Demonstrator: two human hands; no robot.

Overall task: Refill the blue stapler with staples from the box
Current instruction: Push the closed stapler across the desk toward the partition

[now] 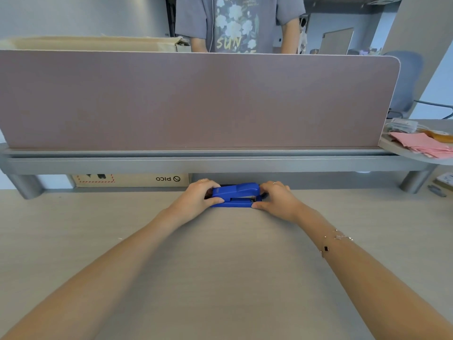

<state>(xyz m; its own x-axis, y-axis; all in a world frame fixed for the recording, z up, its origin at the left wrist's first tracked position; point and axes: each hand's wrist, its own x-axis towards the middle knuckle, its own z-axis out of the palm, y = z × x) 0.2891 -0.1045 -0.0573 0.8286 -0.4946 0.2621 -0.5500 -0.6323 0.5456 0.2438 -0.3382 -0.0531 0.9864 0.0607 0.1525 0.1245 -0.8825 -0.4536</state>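
- Blue stapler [235,194] sits on the bench [220,266], way at the far edge, right in front of the grey rail [196,163] under the pinkish divider panel [196,99].
- Left hand [196,198] has its fingers wrapped round the stapler's left end, thumb along the front.
- Right hand [277,200] grips the right end the same way, thumb on the base.
- Cardboard box [130,180] marked PICO is tucked under the rail, left of the stapler.
- Pink papers [426,144] lie far right of the stapler.

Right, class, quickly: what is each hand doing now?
Left hand: closed on the blue stapler, at its left end.
Right hand: closed on its right end.
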